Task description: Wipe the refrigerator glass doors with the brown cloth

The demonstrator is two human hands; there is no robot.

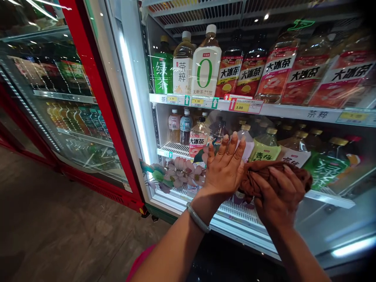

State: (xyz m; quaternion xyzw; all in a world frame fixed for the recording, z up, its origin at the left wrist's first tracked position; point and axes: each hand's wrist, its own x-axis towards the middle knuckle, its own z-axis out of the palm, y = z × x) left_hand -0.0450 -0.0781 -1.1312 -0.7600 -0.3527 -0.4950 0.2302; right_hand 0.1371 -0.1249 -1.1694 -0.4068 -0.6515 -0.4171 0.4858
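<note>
My right hand presses a bunched brown cloth against the glass door of a lit drinks fridge, fingers curled over it. Beside it, my left hand is held flat at the glass with fingers apart and nothing in it; whether the palm touches the pane I cannot tell. A grey bangle circles my left wrist. Just left of that hand, pinkish flower decorations spread across the lower pane. Behind the hands stand bottles, among them a yellow-green labelled bottle, partly hidden by the cloth.
Large tea bottles line the upper shelf, above yellow price tags. A red-framed fridge with more drinks adjoins on the left. Dark grey floor lies below. Light reflections show on the glass.
</note>
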